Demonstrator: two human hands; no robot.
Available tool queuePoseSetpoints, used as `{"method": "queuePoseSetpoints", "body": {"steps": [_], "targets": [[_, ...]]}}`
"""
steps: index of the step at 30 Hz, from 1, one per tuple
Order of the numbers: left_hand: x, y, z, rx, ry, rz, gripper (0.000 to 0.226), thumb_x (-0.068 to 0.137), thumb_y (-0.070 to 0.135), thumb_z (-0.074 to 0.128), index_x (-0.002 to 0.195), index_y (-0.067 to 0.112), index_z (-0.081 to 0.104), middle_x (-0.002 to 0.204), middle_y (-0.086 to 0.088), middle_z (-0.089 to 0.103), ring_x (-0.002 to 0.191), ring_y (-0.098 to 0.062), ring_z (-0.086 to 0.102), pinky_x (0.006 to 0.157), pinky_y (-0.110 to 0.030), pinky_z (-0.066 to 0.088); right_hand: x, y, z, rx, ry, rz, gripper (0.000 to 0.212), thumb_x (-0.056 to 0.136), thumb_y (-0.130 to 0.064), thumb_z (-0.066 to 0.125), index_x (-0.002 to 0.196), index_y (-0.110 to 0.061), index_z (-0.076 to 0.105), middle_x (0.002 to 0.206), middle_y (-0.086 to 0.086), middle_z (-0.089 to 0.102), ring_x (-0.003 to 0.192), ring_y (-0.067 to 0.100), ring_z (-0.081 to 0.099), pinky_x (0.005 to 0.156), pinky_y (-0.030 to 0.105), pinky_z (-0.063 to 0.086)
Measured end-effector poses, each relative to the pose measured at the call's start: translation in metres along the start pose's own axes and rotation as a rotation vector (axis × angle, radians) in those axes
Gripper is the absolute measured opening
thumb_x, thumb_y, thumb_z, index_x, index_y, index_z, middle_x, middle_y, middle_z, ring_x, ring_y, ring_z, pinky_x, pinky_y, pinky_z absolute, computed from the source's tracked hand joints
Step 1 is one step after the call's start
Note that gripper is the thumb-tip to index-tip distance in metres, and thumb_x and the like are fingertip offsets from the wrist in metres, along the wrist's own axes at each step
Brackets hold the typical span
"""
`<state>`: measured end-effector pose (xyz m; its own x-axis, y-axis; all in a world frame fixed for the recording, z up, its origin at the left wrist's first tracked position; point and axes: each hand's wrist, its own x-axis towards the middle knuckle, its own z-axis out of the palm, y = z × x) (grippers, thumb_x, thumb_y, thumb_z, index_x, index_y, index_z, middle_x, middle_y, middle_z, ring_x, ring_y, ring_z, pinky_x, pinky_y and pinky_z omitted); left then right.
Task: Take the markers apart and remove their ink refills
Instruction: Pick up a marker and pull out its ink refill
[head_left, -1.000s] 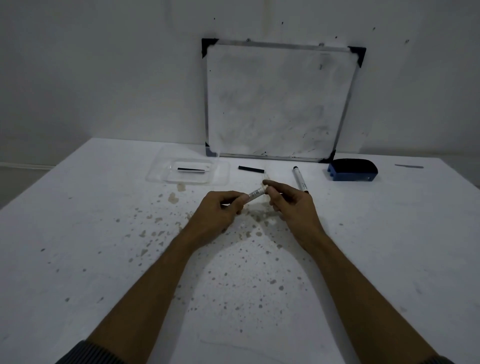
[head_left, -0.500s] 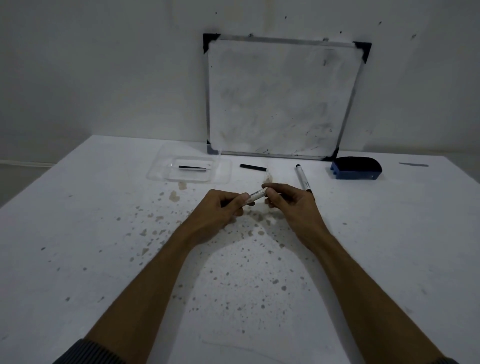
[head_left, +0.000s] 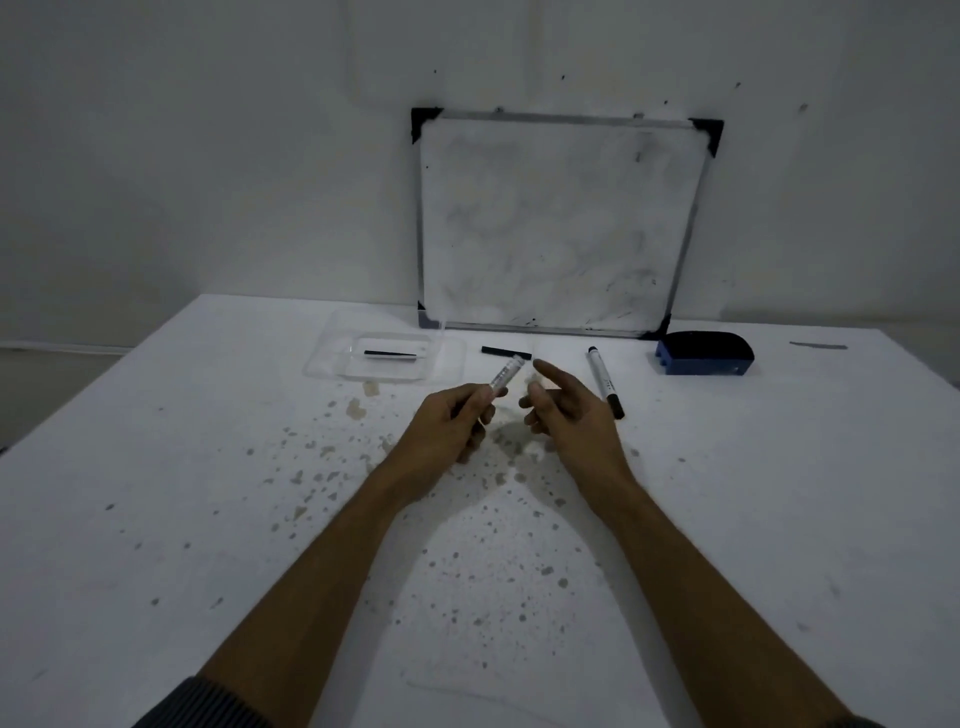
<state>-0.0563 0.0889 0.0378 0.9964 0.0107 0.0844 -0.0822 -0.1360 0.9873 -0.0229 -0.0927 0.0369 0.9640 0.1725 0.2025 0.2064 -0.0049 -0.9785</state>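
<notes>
My left hand (head_left: 453, 422) grips a white marker barrel (head_left: 505, 374) that points up and away, its far end free. My right hand (head_left: 565, 410) is just right of the barrel, apart from it, with the fingers spread and nothing in them. A whole white marker with a black cap (head_left: 604, 381) lies on the table right of my right hand. A short black piece (head_left: 505, 352) lies beyond the barrel. A dark ink refill (head_left: 390, 354) rests in the clear plastic tray (head_left: 332, 358).
A small whiteboard (head_left: 561, 223) leans on the wall at the back of the white, stain-speckled table (head_left: 208, 467). A blue and black eraser (head_left: 704, 353) sits at the back right. A thin grey strip (head_left: 818, 345) lies farther right.
My right hand has let go of the marker's end and opened, moving slightly right. The barrel now stays in my left hand alone, tilted more upward.
</notes>
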Motion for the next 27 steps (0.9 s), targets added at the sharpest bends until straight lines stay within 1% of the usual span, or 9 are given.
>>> {"method": "queuePoseSetpoints", "body": {"steps": [2, 4, 6, 11, 15, 20, 22, 24, 27], "targets": [[0.001, 0.007, 0.004, -0.014, -0.001, 0.005, 0.031, 0.108, 0.035, 0.050, 0.125, 0.018, 0.069, 0.094, 0.000, 0.072, 0.081, -0.015, 0.073, 0.072, -0.029, 0.058, -0.001, -0.002, -0.001, -0.025, 0.019, 0.012, 0.039, 0.096, -0.036, 0.067, 0.132, -0.022, 0.062, 0.101, 0.005, 0.076, 0.078, 0.008, 0.072, 0.075, 0.023, 0.059], [0.002, 0.011, 0.008, -0.017, 0.002, 0.009, 0.030, 0.107, 0.035, 0.052, 0.125, 0.018, 0.068, 0.104, -0.001, 0.079, 0.100, -0.013, 0.077, 0.089, -0.030, 0.060, -0.002, -0.006, -0.005, -0.072, 0.039, 0.028, 0.034, 0.093, -0.040, 0.069, 0.121, -0.024, 0.062, 0.104, 0.005, 0.074, 0.076, 0.005, 0.072, 0.070, 0.020, 0.056], [0.003, 0.016, 0.014, -0.051, 0.033, 0.002, 0.029, 0.106, 0.033, 0.055, 0.124, 0.016, 0.069, 0.106, -0.002, 0.081, 0.103, -0.011, 0.076, 0.096, -0.029, 0.058, -0.002, -0.010, -0.008, -0.123, 0.055, 0.035, 0.032, 0.089, -0.045, 0.072, 0.112, -0.027, 0.058, 0.104, 0.002, 0.072, 0.080, 0.007, 0.072, 0.068, 0.019, 0.057], [0.013, 0.034, 0.034, -0.071, 0.078, -0.027, 0.029, 0.106, 0.032, 0.056, 0.122, 0.012, 0.069, 0.107, 0.000, 0.080, 0.097, -0.008, 0.077, 0.097, -0.025, 0.058, -0.008, -0.015, -0.010, -0.280, -0.010, 0.022, 0.041, 0.085, -0.050, 0.074, 0.112, -0.024, 0.059, 0.102, -0.006, 0.070, 0.090, 0.009, 0.070, 0.076, 0.025, 0.060], [0.025, 0.045, 0.053, -0.087, 0.009, -0.035, 0.027, 0.106, 0.031, 0.056, 0.120, 0.010, 0.066, 0.107, 0.001, 0.082, 0.100, -0.010, 0.078, 0.097, -0.026, 0.054, -0.017, -0.017, -0.021, -0.313, 0.143, 0.022, 0.032, 0.089, -0.041, 0.074, 0.113, -0.024, 0.061, 0.102, -0.010, 0.069, 0.087, 0.004, 0.068, 0.073, 0.018, 0.058], [0.043, 0.047, 0.082, -0.016, -0.035, -0.043, 0.033, 0.107, 0.034, 0.053, 0.122, 0.007, 0.065, 0.112, -0.005, 0.080, 0.104, -0.015, 0.076, 0.103, -0.037, 0.056, -0.016, -0.018, -0.050, -0.508, 0.253, 0.049, 0.033, 0.090, -0.036, 0.074, 0.116, -0.018, 0.067, 0.099, -0.007, 0.068, 0.079, 0.003, 0.064, 0.065, 0.007, 0.044], [0.049, 0.045, 0.093, 0.119, -0.031, -0.030, 0.043, 0.110, 0.041, 0.040, 0.128, 0.010, 0.063, 0.119, -0.005, 0.078, 0.107, -0.015, 0.072, 0.100, -0.034, 0.055, -0.010, -0.017, -0.064, -0.574, 0.309, 0.058, 0.030, 0.090, -0.032, 0.075, 0.114, -0.015, 0.069, 0.100, -0.002, 0.070, 0.082, 0.008, 0.065, 0.071, 0.014, 0.049], [0.050, 0.035, 0.096, 0.436, 0.019, 0.068, 0.046, 0.110, 0.046, 0.033, 0.130, 0.015, 0.062, 0.120, -0.004, 0.076, 0.106, -0.020, 0.069, 0.094, -0.035, 0.053, 0.001, -0.014, -0.081, -0.680, 0.404, 0.079, 0.028, 0.090, -0.033, 0.074, 0.110, -0.014, 0.071, 0.101, 0.002, 0.072, 0.087, 0.016, 0.067, 0.081, 0.029, 0.056], [0.047, 0.002, 0.088, 0.821, 0.036, 0.246, 0.043, 0.105, 0.042, 0.047, 0.127, 0.012, 0.067, 0.126, -0.011, 0.071, 0.116, -0.031, 0.065, 0.104, -0.045, 0.049, 0.022, -0.002, -0.108, -0.896, 0.517, 0.096, 0.028, 0.090, -0.036, 0.070, 0.106, -0.014, 0.073, 0.101, 0.007, 0.073, 0.099, 0.028, 0.067, 0.089, 0.040, 0.049]]}}
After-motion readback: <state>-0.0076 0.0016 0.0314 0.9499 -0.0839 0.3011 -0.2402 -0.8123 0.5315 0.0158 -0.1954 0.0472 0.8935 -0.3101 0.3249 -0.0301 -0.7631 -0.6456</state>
